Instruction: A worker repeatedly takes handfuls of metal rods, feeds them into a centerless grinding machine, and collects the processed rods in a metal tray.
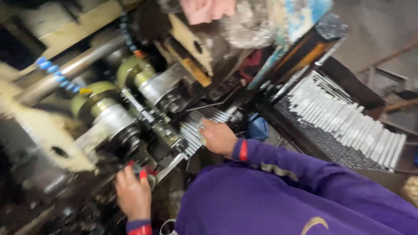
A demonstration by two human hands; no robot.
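My left hand (pixel 133 193) rests low on the front of a grimy machine (pixel 109 122), with its fingers curled round a small red knob or part (pixel 148 173). My right hand (pixel 217 137) lies on a short row of thin grey metal rods (pixel 198 126) that sit side by side on the machine's feed ramp. Its fingers press on the rods' near ends. Both sleeves are purple with red and blue cuffs. The picture is blurred by motion.
A big stack of the same grey rods (pixel 344 119) lies in a dark tray at the right. A steel shaft (pixel 65 72) and yellowish rollers (pixel 130 69) cross the machine's top. A pink cloth (pixel 204 9) hangs above. A blue object (pixel 257 127) sits beside the ramp.
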